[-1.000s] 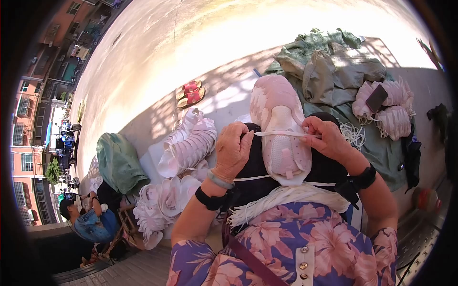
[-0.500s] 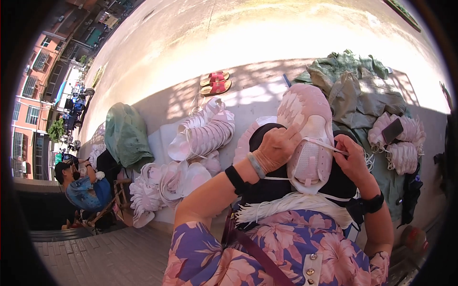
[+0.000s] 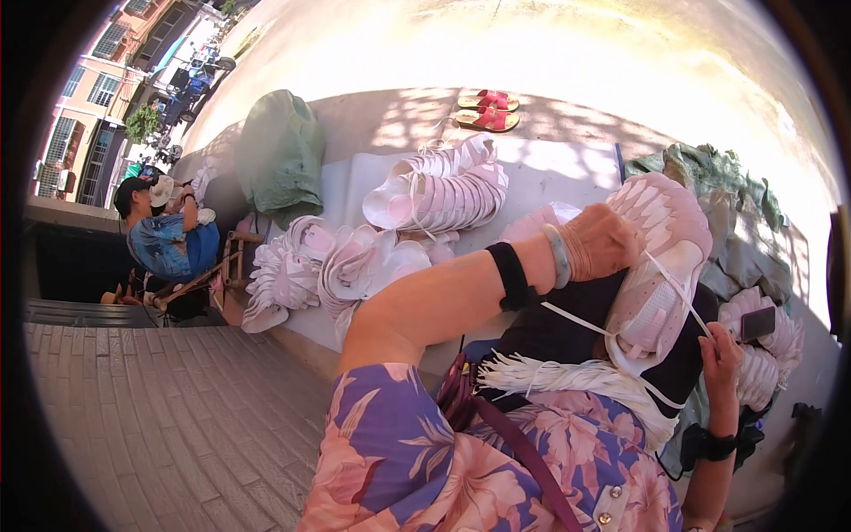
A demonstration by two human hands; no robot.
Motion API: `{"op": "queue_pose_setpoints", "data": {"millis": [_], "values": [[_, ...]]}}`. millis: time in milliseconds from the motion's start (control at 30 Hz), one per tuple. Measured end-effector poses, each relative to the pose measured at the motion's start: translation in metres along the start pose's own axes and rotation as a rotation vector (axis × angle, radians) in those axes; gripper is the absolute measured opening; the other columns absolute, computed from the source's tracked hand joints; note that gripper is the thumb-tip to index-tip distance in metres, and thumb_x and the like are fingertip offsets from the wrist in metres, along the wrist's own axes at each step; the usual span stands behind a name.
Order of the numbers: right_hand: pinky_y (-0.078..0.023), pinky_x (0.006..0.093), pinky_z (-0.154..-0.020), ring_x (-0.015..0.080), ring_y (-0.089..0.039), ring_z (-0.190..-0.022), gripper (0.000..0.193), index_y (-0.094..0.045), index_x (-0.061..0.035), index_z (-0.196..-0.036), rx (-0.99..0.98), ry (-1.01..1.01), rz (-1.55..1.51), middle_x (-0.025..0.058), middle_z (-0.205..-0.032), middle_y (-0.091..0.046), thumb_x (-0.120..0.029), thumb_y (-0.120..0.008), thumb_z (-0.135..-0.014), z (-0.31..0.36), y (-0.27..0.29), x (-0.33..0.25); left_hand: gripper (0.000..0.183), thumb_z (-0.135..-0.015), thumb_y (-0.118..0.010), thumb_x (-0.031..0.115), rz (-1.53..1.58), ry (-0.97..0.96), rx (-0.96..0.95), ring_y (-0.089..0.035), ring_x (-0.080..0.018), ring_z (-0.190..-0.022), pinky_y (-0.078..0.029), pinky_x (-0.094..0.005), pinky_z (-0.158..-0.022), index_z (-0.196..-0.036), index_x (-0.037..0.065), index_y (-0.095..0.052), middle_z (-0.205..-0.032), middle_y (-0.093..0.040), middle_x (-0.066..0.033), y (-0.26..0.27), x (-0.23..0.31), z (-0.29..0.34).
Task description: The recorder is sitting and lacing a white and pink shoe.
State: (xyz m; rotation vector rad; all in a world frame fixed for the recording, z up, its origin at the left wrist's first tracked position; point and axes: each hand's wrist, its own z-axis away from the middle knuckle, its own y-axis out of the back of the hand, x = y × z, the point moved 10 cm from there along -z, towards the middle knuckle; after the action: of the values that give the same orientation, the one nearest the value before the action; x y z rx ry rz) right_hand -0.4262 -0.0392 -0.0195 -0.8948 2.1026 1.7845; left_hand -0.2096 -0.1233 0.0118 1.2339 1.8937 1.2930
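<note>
A pale pink and white shoe upper (image 3: 651,297) lies across my lap, its toe end pointing away from me. My left hand (image 3: 603,241) is closed at its left edge; whatever those fingers hold is hidden. From beside them a white shoelace (image 3: 681,293) runs slantwise over the upper. Pinched around its lower stretch is my right hand (image 3: 722,359), to the right of the upper. Another length of lace hangs loose at the upper's near left side. A bundle of white laces (image 3: 567,377) rests on my lap.
Stacked pink-white uppers (image 3: 448,191) lie on a pale sheet, with more uppers (image 3: 355,266) nearer. A phone (image 3: 758,324) sits on uppers at right, by a green cloth (image 3: 740,239). Beyond are red sandals (image 3: 487,111), a green sack (image 3: 284,151) and a seated person (image 3: 168,235).
The view has swung, shifting the scene. My left hand has moved up along the upper's left side. My right hand has drawn away toward the lower right, stretching the lace across.
</note>
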Motion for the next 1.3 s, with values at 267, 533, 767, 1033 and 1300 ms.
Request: {"op": "queue_pose_setpoints", "data": {"millis": [267,533,767,1033,1300], "values": [[-0.036,0.0284,-0.053,0.0153,-0.044,-0.057,0.006,-0.058,0.0009,-0.090,-0.065,-0.102,-0.079,0.0068,-0.066,-0.049,-0.005,-0.056,-0.088,0.037,0.018,0.052,0.008,-0.078,-0.053,0.010,-0.598,0.384,-0.017,-0.061,-0.0229,-0.061,-0.050,-0.0302,-0.054,-0.080,0.014,-0.059,-0.065,-0.060,-0.0051,0.135,-0.166,0.093],[-0.034,0.0245,-0.054,0.0081,-0.040,-0.060,0.013,-0.058,0.0017,-0.084,-0.143,-0.405,-0.059,0.0024,-0.063,-0.044,-0.010,-0.057,-0.089,0.095,0.081,0.111,0.012,-0.088,-0.053,0.019,-0.830,0.703,-0.025,-0.062,-0.0362,-0.076,-0.049,-0.0428,-0.064,-0.089,0.010,-0.061,-0.079,-0.063,-0.0176,0.253,-0.239,0.179],[-0.035,0.0236,-0.056,0.0072,-0.042,-0.063,0.013,-0.059,0.0021,-0.085,0.154,-0.377,0.189,0.0001,-0.067,-0.049,-0.011,-0.059,-0.089,0.071,0.273,0.056,0.016,-0.093,-0.050,0.022,-0.956,0.733,0.011,-0.062,-0.0377,-0.077,-0.049,-0.0433,-0.063,-0.094,0.009,-0.059,-0.084,-0.064,-0.0189,0.286,-0.278,0.194],[-0.039,0.0322,-0.058,0.0247,-0.045,-0.060,0.014,-0.057,0.0022,-0.083,0.055,-0.334,0.444,0.0126,-0.068,-0.051,-0.011,-0.059,-0.087,0.077,0.279,0.055,0.022,-0.095,-0.045,0.028,-1.099,0.892,-0.015,-0.060,-0.0411,-0.081,-0.048,-0.0478,-0.064,-0.095,0.011,-0.059,-0.087,-0.064,-0.0196,0.378,-0.328,0.206],[-0.044,0.0369,-0.064,0.0347,-0.057,-0.072,0.021,-0.059,0.0006,-0.086,0.219,-0.298,0.714,0.0185,-0.077,-0.058,-0.020,-0.058,-0.089,0.105,0.358,0.103,0.029,-0.095,-0.044,0.033,-1.235,0.758,0.077,-0.060,-0.0363,-0.093,-0.049,-0.0420,-0.076,-0.111,0.016,-0.061,-0.099,-0.065,-0.0168,0.509,-0.334,0.245]]}}
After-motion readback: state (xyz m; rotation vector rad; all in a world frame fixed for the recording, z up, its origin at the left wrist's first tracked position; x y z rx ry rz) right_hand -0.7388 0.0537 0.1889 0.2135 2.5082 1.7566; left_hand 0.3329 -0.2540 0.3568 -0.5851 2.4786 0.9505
